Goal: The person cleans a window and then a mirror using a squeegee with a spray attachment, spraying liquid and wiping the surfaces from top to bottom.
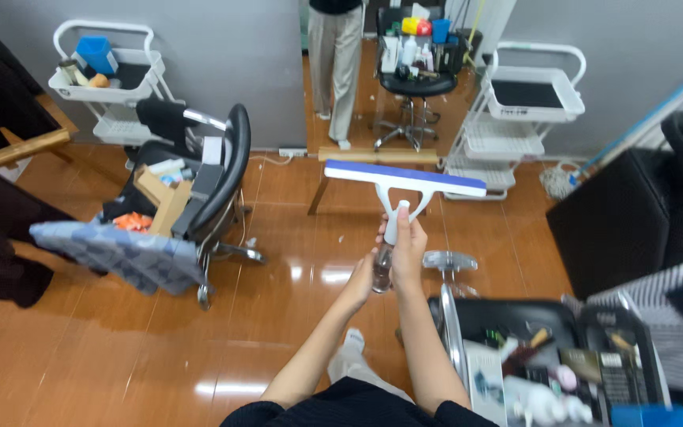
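the right hand is gripping the white handle of a squeegee, fingers wrapped fully shut around it, blue blade level above the wooden floor. just below, the left hand is closing on the clear bottle at the handle's base, though how tightly its fingers are curling i cannot tell. the bottle looks at risk of slipping loose and dropping onto the floor. farther off, the wide blade could be swinging into the salon chair or the white trolley.

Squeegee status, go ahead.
Right hand grips squeegee handle, blade up. Left hand at its clear bottle. Nothing touching the blade.
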